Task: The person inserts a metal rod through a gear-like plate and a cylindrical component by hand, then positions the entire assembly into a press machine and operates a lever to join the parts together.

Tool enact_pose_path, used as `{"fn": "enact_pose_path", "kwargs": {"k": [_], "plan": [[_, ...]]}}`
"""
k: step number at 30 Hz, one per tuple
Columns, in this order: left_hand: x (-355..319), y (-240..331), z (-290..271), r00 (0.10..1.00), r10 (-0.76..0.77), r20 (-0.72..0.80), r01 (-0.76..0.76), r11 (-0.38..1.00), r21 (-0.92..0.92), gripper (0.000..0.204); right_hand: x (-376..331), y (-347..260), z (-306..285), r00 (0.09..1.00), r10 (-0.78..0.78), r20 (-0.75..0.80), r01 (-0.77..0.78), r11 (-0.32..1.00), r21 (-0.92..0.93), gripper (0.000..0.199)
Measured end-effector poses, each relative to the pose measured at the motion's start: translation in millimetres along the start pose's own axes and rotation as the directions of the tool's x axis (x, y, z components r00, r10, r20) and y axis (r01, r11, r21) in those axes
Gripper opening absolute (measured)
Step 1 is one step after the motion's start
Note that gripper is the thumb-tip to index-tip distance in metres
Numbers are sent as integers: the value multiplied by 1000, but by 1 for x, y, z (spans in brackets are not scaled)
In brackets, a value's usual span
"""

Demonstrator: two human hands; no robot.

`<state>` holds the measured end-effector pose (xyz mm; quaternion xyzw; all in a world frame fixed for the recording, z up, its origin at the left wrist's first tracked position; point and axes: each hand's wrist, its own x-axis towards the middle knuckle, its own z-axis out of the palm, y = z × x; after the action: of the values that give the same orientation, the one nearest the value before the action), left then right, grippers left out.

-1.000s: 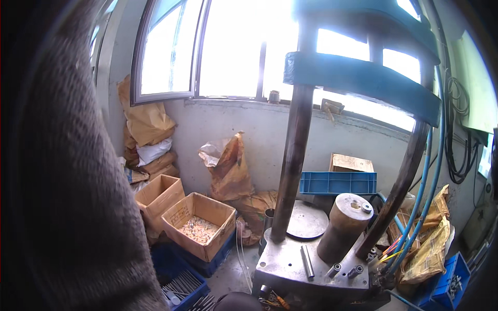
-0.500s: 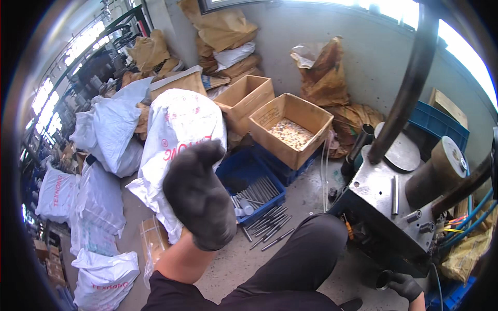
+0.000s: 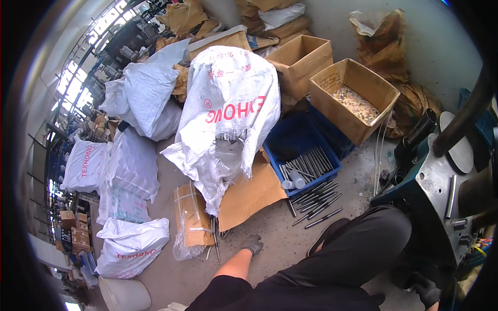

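Note:
My left hand [image 3: 252,244], in a grey-black glove, is low over the floor beside a brown cardboard flap [image 3: 251,199]. Its fingers are slightly bent and look apart, and no object shows in them. Metal rods [image 3: 216,239] stick out left of it, beside a strapped cardboard package [image 3: 192,213]. At the lower right, my right hand [image 3: 427,291], in a dark glove, is beside the machine base [image 3: 415,217]. Its fingers are curled round something dark, hard to make out in the shade.
A blue crate [image 3: 336,172] holds metal rods and white cylinders, with more rods [image 3: 317,203] lying before it. A large white sack [image 3: 228,109] stands behind the flap. A cardboard box [image 3: 381,85] of small granules stands behind the crate. White bags [image 3: 132,249] and a bucket [image 3: 123,295] are at left.
My left hand has dropped from in front of the white sack to low near the floor. The view has shifted, bringing the cardboard flap into sight. My right hand stays low at the right.

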<state>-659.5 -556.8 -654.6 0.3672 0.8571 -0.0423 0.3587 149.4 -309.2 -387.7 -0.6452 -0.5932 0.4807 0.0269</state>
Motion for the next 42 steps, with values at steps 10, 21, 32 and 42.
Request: {"fn": "enact_pose_path", "kwargs": {"k": [10,21,32,42], "plan": [[10,-126,3,890,-433,-144,400,892,-212,72,-7,122,-42,985,170,16,-170,983,70,29],[64,-94,-10,862,-494,-118,446,847,-288,80,-14,80,-20,934,337,-118,-329,941,81,41],[72,-53,1,850,-452,-271,444,891,-91,59,-19,54,-20,933,341,-112,-339,940,37,45],[87,20,-19,975,-219,-35,221,974,56,69,-23,49,-16,948,293,-125,-292,956,24,38]]}}
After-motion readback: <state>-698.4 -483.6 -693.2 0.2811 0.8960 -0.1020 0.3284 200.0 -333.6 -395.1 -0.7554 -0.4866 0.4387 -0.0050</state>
